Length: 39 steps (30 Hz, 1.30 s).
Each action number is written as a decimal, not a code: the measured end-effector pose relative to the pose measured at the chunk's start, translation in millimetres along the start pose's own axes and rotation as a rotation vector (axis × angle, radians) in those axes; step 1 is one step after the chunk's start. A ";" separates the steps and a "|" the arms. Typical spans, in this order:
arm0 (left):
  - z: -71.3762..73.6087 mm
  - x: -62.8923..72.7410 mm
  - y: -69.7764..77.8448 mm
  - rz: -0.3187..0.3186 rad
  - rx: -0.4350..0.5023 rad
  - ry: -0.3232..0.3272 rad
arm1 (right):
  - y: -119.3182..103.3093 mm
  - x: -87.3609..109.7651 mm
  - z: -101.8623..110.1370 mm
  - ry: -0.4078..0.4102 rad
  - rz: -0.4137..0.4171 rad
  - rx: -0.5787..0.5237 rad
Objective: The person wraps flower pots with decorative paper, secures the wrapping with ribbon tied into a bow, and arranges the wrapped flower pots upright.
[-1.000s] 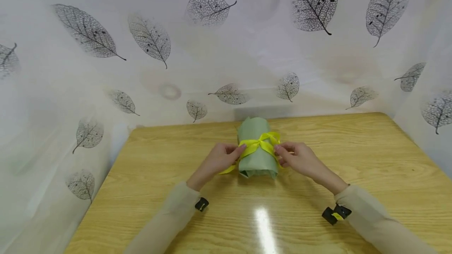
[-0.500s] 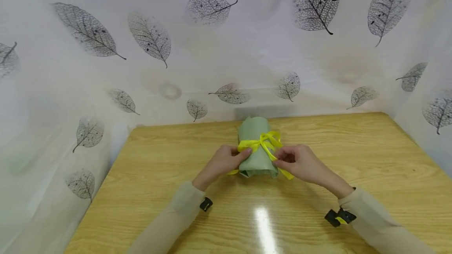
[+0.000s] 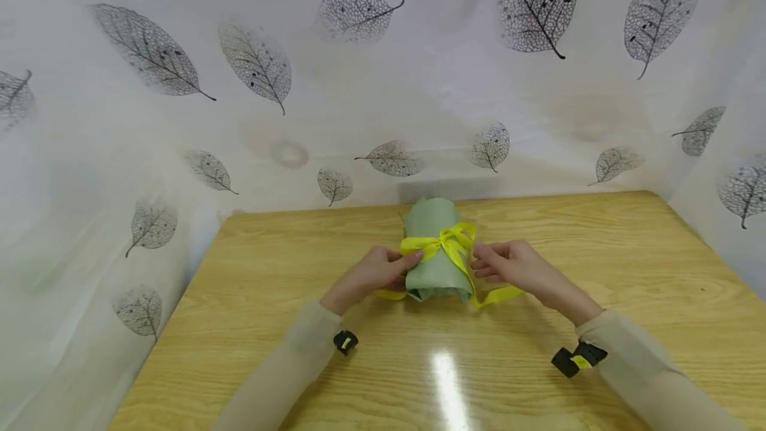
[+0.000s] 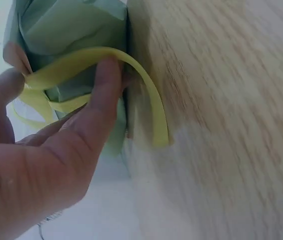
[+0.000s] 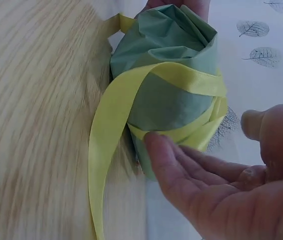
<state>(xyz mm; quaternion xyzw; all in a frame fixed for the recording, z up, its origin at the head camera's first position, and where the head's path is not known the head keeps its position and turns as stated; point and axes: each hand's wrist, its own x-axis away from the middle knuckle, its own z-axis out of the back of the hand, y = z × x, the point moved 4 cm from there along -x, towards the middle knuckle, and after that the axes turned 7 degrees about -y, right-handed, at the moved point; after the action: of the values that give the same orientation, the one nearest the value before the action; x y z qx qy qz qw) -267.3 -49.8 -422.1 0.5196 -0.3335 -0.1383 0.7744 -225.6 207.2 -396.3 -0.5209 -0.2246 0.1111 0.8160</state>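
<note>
A roll-shaped package in pale green paper [image 3: 439,278] lies on the table, tied with a yellow ribbon [image 3: 421,245] in a bow. At its left side, my left hand [image 3: 372,273] pinches the left part of the bow, thumb on top, while the index finger [image 4: 106,82] reaches straight under a ribbon tail [image 4: 159,117]. My right hand [image 3: 519,268] is at the other side, thumb [image 5: 281,130] held apart and fingertips [image 5: 156,142] at the ribbon band around the paper. The right ribbon tail [image 5: 101,130] hangs loose past the package's near end onto the table.
The package sits near the back edge of the wooden table [image 3: 287,245]. A pale curtain [image 3: 371,92] printed with dark leaves stands behind and at both sides. Black wrist straps [image 3: 345,342] show on the sleeves.
My right hand has let go of the right ribbon tail, which now trails rightward on the table, and has opened at the package's side. The left part of the bow has shifted slightly left.
</note>
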 end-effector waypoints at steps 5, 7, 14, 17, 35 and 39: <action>0.7 -4.4 -2.7 0.043 0.107 -0.045 | 2.1 -13.0 -9.9 -0.113 -0.063 -0.060; -0.2 -6.1 -2.9 0.047 0.134 -0.057 | 2.5 -17.2 -12.6 -0.140 -0.080 -0.064; -0.8 -11.4 -2.0 0.084 0.155 -0.032 | 2.9 -25.2 -15.6 -0.174 -0.112 -0.153; 1.2 -12.1 -0.8 0.077 0.160 0.004 | 2.5 -26.2 -15.6 -0.159 -0.114 -0.161; 12.2 -9.9 21.7 -0.209 -0.010 0.104 | -6.8 -29.1 -14.1 0.112 0.087 0.045; 10.1 -11.4 19.8 -0.207 0.022 0.080 | -6.0 -29.8 -15.4 0.163 0.091 0.141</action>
<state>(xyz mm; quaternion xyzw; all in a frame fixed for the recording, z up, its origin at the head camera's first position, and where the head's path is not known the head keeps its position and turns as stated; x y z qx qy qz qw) -285.0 -42.2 -406.2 0.5649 -0.2485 -0.1931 0.7628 -244.5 179.9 -403.9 -0.4791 -0.1253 0.1206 0.8604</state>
